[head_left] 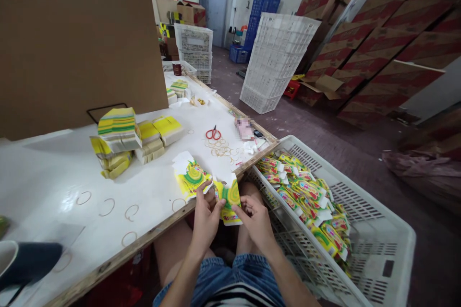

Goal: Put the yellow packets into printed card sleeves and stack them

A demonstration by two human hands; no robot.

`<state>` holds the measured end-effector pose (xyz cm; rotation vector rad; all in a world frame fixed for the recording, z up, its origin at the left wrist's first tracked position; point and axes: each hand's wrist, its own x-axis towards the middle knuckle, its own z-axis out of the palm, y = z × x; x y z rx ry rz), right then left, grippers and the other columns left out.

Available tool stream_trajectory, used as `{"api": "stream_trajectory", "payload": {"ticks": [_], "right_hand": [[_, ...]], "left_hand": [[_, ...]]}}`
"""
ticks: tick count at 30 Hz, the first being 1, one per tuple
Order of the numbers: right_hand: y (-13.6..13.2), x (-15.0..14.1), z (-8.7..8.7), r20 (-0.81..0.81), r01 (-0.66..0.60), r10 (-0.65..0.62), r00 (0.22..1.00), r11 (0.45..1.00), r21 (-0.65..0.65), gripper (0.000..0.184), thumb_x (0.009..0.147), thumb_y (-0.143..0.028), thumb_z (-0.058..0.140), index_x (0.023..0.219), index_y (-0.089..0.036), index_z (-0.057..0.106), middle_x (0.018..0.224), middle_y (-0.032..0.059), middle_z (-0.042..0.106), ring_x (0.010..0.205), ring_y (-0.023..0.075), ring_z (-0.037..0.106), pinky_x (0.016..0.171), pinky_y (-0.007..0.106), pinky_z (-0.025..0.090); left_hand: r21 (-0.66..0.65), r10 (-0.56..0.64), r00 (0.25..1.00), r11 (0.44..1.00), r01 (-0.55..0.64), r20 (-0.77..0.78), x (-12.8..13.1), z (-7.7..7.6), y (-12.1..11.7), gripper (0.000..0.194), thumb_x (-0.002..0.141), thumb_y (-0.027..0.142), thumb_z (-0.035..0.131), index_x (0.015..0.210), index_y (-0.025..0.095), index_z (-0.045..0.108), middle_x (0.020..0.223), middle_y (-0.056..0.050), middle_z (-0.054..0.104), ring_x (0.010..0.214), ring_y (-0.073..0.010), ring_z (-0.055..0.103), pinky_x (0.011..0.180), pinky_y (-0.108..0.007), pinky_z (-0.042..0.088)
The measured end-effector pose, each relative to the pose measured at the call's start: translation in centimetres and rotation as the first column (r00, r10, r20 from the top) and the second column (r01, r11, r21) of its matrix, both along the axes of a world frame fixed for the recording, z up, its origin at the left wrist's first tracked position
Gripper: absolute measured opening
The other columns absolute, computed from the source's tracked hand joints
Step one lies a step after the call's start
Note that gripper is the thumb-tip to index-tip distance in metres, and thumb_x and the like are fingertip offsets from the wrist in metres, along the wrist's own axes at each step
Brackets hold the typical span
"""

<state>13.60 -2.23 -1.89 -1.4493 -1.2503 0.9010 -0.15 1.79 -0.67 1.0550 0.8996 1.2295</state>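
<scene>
Between both hands, just off the table's front edge, is a yellow and green printed carton (230, 196) with white flaps. My left hand (207, 211) pinches its left side with fingers and thumb. On the opposite side, my right hand (254, 216) grips the right edge between thumb and fingers. Behind my left hand, several flat printed carton blanks (190, 175) lie on the white table (158, 201). To my right stands a white plastic crate (378, 230), holding many folded yellow-green cartons (306, 192).
Banded carton stacks (118, 129) sit on the table's left, before a large brown board (79, 43). Red-handled scissors (213, 133) and rubber bands (221, 148) lie farther back. A dark mug (32, 261) stands front left. Stacked white crates (275, 57) rise from the floor.
</scene>
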Motion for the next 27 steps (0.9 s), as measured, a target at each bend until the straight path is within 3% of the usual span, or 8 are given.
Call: {"api": "stream_trajectory", "payload": {"ticks": [4, 7, 12, 16, 21, 27], "right_hand": [[0.4, 1.1, -0.2, -0.049, -0.005, 0.009, 0.999, 0.996, 0.089, 0.041, 0.086, -0.037, 0.061, 0.123, -0.02, 0.057, 0.094, 0.007, 0.068, 0.073, 0.0169, 0.065, 0.068, 0.027, 0.055], [0.5, 1.6, 0.4, -0.094, -0.041, 0.057, 0.994, 0.986, 0.159, 0.046, 0.089, -0.035, 0.057, 0.133, -0.023, 0.05, 0.107, 0.009, 0.066, 0.079, 0.0164, 0.066, 0.073, 0.029, 0.056], [0.6, 2.0, 1.8, -0.123, -0.154, 0.169, 0.978, 0.98, 0.123, 0.05, 0.087, -0.034, 0.06, 0.135, -0.023, 0.048, 0.1, 0.0062, 0.065, 0.059, 0.0102, 0.058, 0.055, 0.023, 0.051], [0.5, 2.3, 2.7, -0.153, -0.232, 0.24, 0.959, 0.97, 0.067, 0.041, 0.089, -0.039, 0.057, 0.125, -0.021, 0.051, 0.082, 0.002, 0.061, 0.054, 0.0101, 0.05, 0.047, 0.021, 0.043], [0.3, 2.7, 2.9, -0.167, -0.213, 0.226, 0.96, 0.973, 0.092, 0.037, 0.089, -0.036, 0.057, 0.123, -0.022, 0.049, 0.094, 0.0052, 0.063, 0.072, 0.0146, 0.058, 0.061, 0.025, 0.049], [0.3, 2.7, 2.6, -0.176, -0.183, 0.203, 0.963, 0.975, 0.124, 0.036, 0.089, -0.036, 0.057, 0.122, -0.023, 0.051, 0.107, 0.008, 0.063, 0.091, 0.0189, 0.062, 0.077, 0.03, 0.053]], "left_hand": [[0.019, -0.148, 0.986, 0.989, 0.15, -0.073, -0.3, 0.1, -0.4, 0.058, 0.084, 0.024, 0.059, 0.132, 0.021, 0.026, 0.103, -0.011, 0.071, 0.095, -0.0212, 0.069, 0.084, -0.035, 0.053], [0.034, -0.222, 0.972, 0.974, 0.225, -0.079, -0.5, 0.5, -0.6, 0.06, 0.087, 0.022, 0.053, 0.138, 0.022, 0.022, 0.111, -0.013, 0.068, 0.105, -0.0218, 0.066, 0.089, -0.037, 0.051], [0.006, -0.331, 0.941, 0.943, 0.332, -0.073, -1.0, 1.6, -0.8, 0.067, 0.082, 0.021, 0.063, 0.14, 0.022, 0.029, 0.124, -0.015, 0.062, 0.114, -0.0261, 0.061, 0.092, -0.038, 0.05], [-0.013, -0.389, 0.921, 0.921, 0.389, -0.028, -1.8, 1.8, -0.8, 0.066, 0.081, 0.025, 0.067, 0.14, 0.023, 0.037, 0.128, -0.015, 0.061, 0.112, -0.0274, 0.063, 0.092, -0.037, 0.051], [0.016, -0.506, 0.862, 0.862, 0.507, -0.041, -2.8, 1.9, -0.4, 0.064, 0.088, 0.032, 0.06, 0.146, 0.025, 0.035, 0.132, -0.016, 0.06, 0.117, -0.0289, 0.06, 0.096, -0.04, 0.048], [0.025, -0.506, 0.861, 0.861, 0.507, -0.045, -2.6, 2.3, -0.3, 0.059, 0.089, 0.034, 0.058, 0.144, 0.026, 0.04, 0.13, -0.015, 0.062, 0.118, -0.0281, 0.059, 0.1, -0.041, 0.045]]}}
